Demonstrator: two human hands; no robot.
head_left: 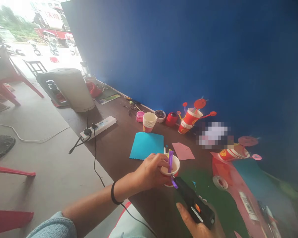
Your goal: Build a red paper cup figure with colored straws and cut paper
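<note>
My left hand [154, 167] is closed on a red and white paper cup [175, 162] near the table's front edge. Its fingers curl over the rim beside a purple strip [171, 160] that stands up at the cup's mouth. A yellow piece shows just behind the strip. Gripped in my right hand [196, 221] is a black hot glue gun [195, 201] with an orange switch. Its tip points at the cup's near side and meets a lower purple piece [174, 183]; whether they touch cannot be made out.
Blue paper [147, 145] and pink paper [183, 151] lie beyond the cup. Behind stand stacked cups [149, 121] and decorated cups [191, 117]. Tape [220, 182] lies at right. A power strip [99, 128] with trailing cords and a kettle [71, 89] occupy the left.
</note>
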